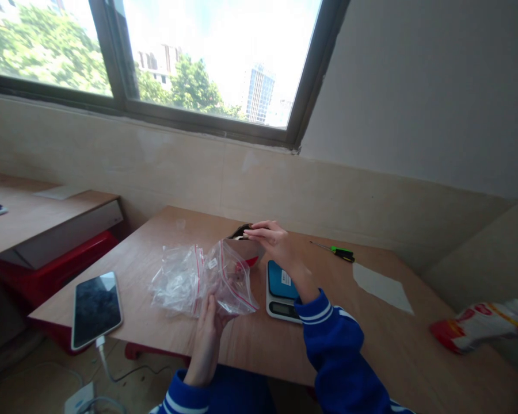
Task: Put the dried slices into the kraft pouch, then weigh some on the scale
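My left hand [210, 317] grips a clear zip bag [231, 279] with a red seal line, from below and on its left side. Behind that bag stands a pouch-like packet [240, 248] with a dark opening at its top and a red patch lower down. My right hand [273, 240] is at this opening, its fingers pressed together near a small pale thing; what they pinch cannot be made out. More clear zip bags [175, 280] lie in a heap just left of my left hand. Below my right wrist sits a kitchen scale [280, 310] with a blue top.
A tablet [96, 311] with a white cable lies at the table's left edge. To the right are a green and black screwdriver [342, 252], a white paper sheet [382, 286] and a red and white bottle [479, 326]. A red stool [64, 276] stands left, below another table [38, 213].
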Motion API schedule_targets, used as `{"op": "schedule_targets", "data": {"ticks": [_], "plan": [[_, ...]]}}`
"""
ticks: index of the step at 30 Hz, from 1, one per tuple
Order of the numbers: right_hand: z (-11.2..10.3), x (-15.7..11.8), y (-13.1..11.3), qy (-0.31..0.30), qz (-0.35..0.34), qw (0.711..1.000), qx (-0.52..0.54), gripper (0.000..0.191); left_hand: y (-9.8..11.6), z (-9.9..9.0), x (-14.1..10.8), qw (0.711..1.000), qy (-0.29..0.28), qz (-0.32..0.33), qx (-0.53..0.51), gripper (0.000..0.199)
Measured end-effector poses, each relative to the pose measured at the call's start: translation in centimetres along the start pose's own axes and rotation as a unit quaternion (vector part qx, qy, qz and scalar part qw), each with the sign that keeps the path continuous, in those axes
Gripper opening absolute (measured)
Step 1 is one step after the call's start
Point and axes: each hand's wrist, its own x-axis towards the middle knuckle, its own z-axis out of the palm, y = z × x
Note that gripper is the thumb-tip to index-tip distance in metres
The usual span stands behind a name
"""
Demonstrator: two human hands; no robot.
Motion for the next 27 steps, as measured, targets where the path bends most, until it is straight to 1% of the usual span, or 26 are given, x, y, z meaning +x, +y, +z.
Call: {"op": "schedule_targets", "data": {"ticks": [2, 5, 7, 9, 12, 14, 15, 17, 19, 20, 21, 22, 23, 24, 25, 26, 27], "plan": [[-0.3, 0.1, 0.3, -0.02, 0.006, 1.0, -0.011, 0.016, -0.1, -0.2, 0.0, 1.0, 0.008, 0.002, 0.008, 0.051], [-1.0, 0.8, 0.2, -0.067, 0.03, 0.997, -0.024, 0.013, -0.1, -0.2, -0.2, 1.0, 0.021, 0.003, 0.016, 0.048], [-1.5, 1.6, -0.2, -0.105, 0.047, 0.993, -0.024, 0.011, 0.3, -0.2, -0.3, 0.999, 0.039, 0.005, 0.022, 0.044], [-1.9, 2.5, -0.7, -0.135, 0.061, 0.989, -0.023, 0.01, 1.0, -0.4, -0.3, 0.997, 0.068, 0.018, 0.036, 0.04], [-2.1, 3.4, -1.2, -0.164, 0.064, 0.984, -0.031, 0.014, 3.0, -1.3, 0.0, 0.987, 0.12, 0.07, 0.085, 0.038], [-2.2, 3.6, -1.2, -0.17, 0.059, 0.983, -0.029, 0.016, 4.9, -2.3, 0.6, 0.973, 0.127, 0.13, 0.14, 0.038], [-2.2, 3.5, -1.1, -0.168, 0.058, 0.984, -0.018, 0.016, 5.9, -3.0, 1.1, 0.961, 0.139, 0.166, 0.171, 0.037], [-2.3, 3.1, -0.8, -0.158, 0.063, 0.985, 0.017, 0.014, 7.7, -4.5, 2.3, 0.938, 0.166, 0.213, 0.218, 0.037], [-2.4, 2.5, -0.3, -0.14, 0.078, 0.986, 0.048, 0.018, 9.0, -6.1, 3.9, 0.923, 0.183, 0.224, 0.256, 0.041], [-2.5, 2.2, 0.0, -0.13, 0.09, 0.986, 0.055, 0.022, 9.4, -6.8, 4.7, 0.909, 0.188, 0.218, 0.302, 0.043], [-2.6, 1.9, 0.2, -0.118, 0.102, 0.986, 0.055, 0.025, 9.6, -7.4, 5.3, 0.882, 0.194, 0.204, 0.378, 0.046], [-2.6, 1.6, 0.5, -0.107, 0.115, 0.986, 0.054, 0.026, 9.6, -7.7, 5.9, 0.844, 0.203, 0.186, 0.461, 0.05], [-2.7, 1.3, 0.7, -0.097, 0.126, 0.986, 0.053, 0.026, 9.5, -7.8, 6.2, 0.826, 0.215, 0.183, 0.488, 0.056], [-2.6, 1.1, 0.9, -0.09, 0.133, 0.986, 0.054, 0.025, 9.3, -7.7, 6.4, 0.799, 0.239, 0.195, 0.517, 0.061], [-2.6, 0.9, 1.1, -0.082, 0.137, 0.986, 0.056, 0.024, 8.9, -7.5, 6.5, 0.745, 0.268, 0.226, 0.568, 0.063], [-2.5, 0.8, 1.2, -0.075, 0.139, 0.986, 0.058, 0.022, 8.5, -7.1, 6.5, 0.704, 0.259, 0.262, 0.607, 0.064], [-2.4, 0.7, 1.3, -0.066, 0.139, 0.986, 0.059, 0.021, 8.1, -6.8, 6.5, 0.672, 0.231, 0.298, 0.638, 0.06]]}}
